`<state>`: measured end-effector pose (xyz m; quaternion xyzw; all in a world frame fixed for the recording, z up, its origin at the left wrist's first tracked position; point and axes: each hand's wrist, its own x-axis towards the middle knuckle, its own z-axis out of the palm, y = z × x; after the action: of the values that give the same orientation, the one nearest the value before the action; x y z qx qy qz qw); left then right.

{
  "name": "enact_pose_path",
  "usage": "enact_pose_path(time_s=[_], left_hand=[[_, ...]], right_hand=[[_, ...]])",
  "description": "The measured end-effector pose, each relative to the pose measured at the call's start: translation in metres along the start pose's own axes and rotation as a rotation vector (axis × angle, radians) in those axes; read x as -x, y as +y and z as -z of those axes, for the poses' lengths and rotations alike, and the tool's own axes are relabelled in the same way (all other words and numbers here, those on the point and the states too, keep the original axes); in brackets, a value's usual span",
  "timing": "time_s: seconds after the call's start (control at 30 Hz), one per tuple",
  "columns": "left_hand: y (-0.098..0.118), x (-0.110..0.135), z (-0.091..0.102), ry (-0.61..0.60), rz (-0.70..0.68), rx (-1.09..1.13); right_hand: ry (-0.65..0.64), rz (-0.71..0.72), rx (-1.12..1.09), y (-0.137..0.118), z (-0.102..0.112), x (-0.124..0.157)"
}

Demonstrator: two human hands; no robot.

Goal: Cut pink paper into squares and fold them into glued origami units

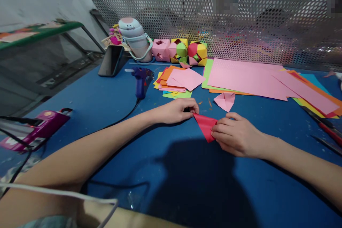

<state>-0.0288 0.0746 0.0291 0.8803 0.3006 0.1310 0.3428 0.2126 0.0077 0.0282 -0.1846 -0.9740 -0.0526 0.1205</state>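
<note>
A red sheet of paper, folded into a triangle, is held just above the blue table between my two hands. The fingertips of my left hand pinch its upper left corner. On its right side, my right hand is closed over the paper, with the fingers covering that edge. Just beyond my right hand lies a folded pink paper piece. Behind my left hand is a stack of small coloured paper squares, pink on top.
A blue glue gun stands left of the stack. Folded paper balls, a bottle and a phone line the back. Larger paper sheets lie back right, scissors far right. A purple power strip sits left with cables.
</note>
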Motion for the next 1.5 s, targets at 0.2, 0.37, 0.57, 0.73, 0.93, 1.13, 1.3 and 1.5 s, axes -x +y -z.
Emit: enact_pose_path(time_s=[0.2, 0.37, 0.57, 0.73, 0.93, 1.13, 1.3, 1.5], left_hand=[[0.000, 0.000, 0.001, -0.005, -0.004, -0.006], [0.001, 0.000, 0.001, -0.010, 0.004, -0.005], [0.002, -0.001, 0.001, 0.071, 0.038, -0.041], [0.025, 0.007, -0.018, 0.357, -0.025, -0.260], [0.060, 0.032, -0.069, 0.125, -0.334, -0.711], [0.064, 0.038, -0.075, 0.170, -0.390, -0.798], [0.067, 0.038, -0.074, 0.198, -0.387, -0.834], [0.066, 0.036, -0.078, 0.218, -0.376, -0.749]], right_hand=[[0.020, 0.024, -0.037, 0.004, -0.003, 0.003], [0.028, 0.028, -0.056, 0.005, -0.003, 0.004], [-0.001, 0.028, -0.069, 0.006, -0.002, 0.004], [0.001, 0.020, -0.089, 0.005, 0.000, 0.003], [-0.052, -0.006, -0.133, 0.003, 0.005, 0.002], [-0.180, -0.042, -0.065, 0.002, 0.020, 0.003], [-0.231, -0.085, -0.054, -0.001, 0.023, 0.003], [-0.172, -0.186, -0.069, -0.001, 0.002, 0.000]])
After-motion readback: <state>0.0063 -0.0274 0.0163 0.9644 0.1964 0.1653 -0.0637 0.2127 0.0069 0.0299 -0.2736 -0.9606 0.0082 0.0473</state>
